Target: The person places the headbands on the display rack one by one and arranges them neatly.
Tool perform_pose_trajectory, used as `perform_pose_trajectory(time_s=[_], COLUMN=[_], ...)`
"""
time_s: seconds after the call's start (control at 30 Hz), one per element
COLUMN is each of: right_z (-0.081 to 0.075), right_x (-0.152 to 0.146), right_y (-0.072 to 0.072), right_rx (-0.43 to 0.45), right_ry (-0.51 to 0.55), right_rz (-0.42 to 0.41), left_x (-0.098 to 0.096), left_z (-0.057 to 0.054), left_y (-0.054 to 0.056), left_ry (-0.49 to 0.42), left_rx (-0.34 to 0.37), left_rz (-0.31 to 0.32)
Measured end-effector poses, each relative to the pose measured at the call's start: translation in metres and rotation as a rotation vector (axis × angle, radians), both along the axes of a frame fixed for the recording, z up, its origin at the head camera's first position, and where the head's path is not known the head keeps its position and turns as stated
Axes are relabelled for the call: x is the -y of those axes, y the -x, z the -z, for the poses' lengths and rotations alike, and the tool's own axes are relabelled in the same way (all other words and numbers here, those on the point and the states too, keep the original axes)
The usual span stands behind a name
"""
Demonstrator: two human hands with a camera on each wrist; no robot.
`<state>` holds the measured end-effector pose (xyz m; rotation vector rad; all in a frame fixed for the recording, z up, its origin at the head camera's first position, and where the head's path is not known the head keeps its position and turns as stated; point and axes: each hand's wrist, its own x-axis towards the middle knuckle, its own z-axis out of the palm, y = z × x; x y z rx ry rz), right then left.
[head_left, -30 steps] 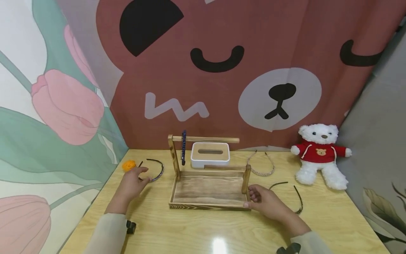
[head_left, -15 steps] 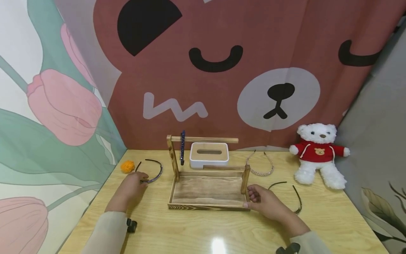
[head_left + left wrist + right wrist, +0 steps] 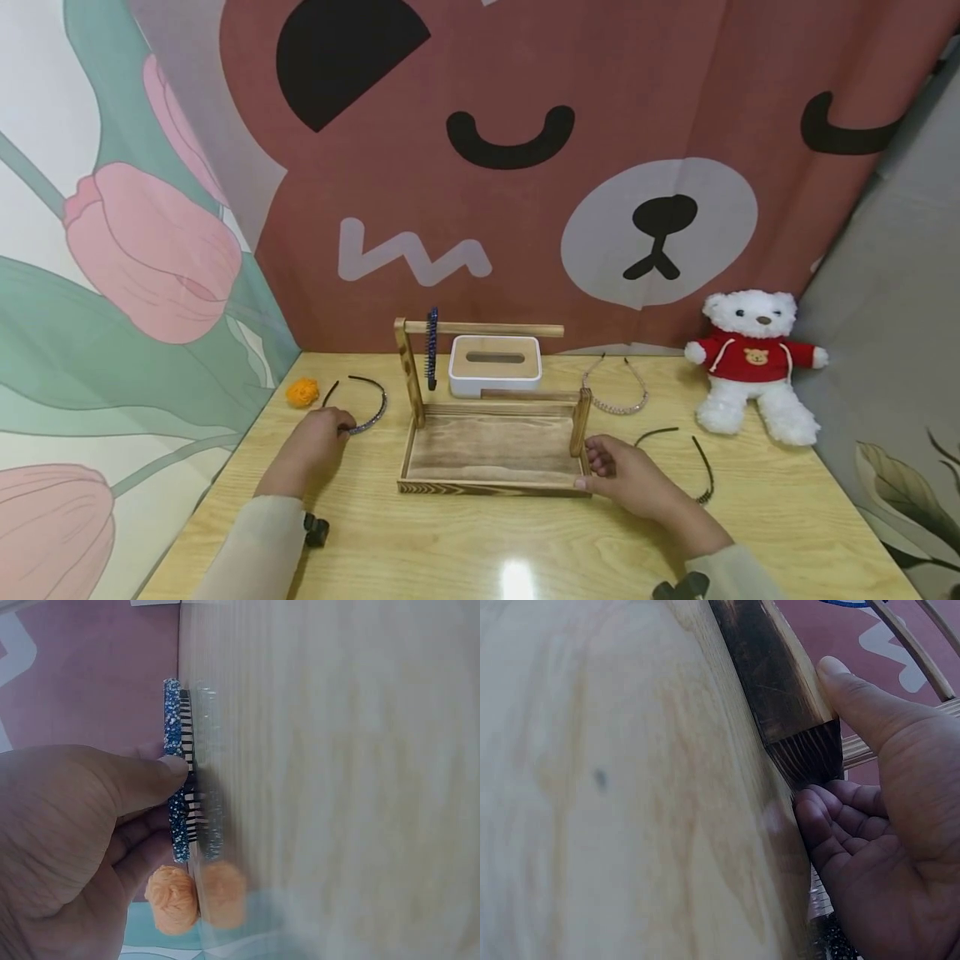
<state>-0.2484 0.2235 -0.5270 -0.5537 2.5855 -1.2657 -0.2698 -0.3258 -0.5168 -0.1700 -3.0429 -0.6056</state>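
My left hand (image 3: 311,442) pinches the front of a glittery blue headband (image 3: 382,407) on the table; in the left wrist view the thumb lies across its sequinned band (image 3: 177,814), which stands on edge with dark teeth showing. At the near right corner of a wooden rack (image 3: 495,489), my right hand (image 3: 637,482) grips the tray's edge. The right wrist view has the thumb on the rim and the other fingers curled against the end. Another blue headband (image 3: 432,350) hangs from the rack's upper bar.
An orange ball-shaped thing (image 3: 303,392) lies beyond the left hand. Behind the rack stands a tissue box (image 3: 495,373). A pinkish beaded headband (image 3: 619,409) and a dark headband (image 3: 707,475) lie to the right, near a white teddy bear (image 3: 759,367) in red.
My left hand has come down onto the headband and taken hold of its front, shifting it very slightly. The right hand has stayed at the rack's corner.
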Motion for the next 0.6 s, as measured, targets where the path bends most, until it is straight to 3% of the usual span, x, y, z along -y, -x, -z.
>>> perform_pose_trajectory(time_s=[0.2, 0.3, 0.47, 0.6], right_z=[0.000, 0.002, 0.005, 0.007], right_x=[0.000, 0.000, 0.001, 0.000], right_y=[0.000, 0.001, 0.002, 0.003], right_rx=[0.003, -0.005, -0.017, -0.029], right_ry=[-0.011, -0.013, -0.020, -0.027], right_rz=[0.008, 0.013, 0.024, 0.025], left_x=[-0.005, -0.010, -0.016, -0.023], left_z=[-0.003, -0.006, -0.015, -0.032], left_y=[0.000, 0.000, -0.001, -0.006], left_ry=[0.013, -0.015, -0.160, -0.361], left_rx=[-0.030, -0.060, -0.110, -0.129], left_rz=[0.040, 0.030, -0.032, -0.100])
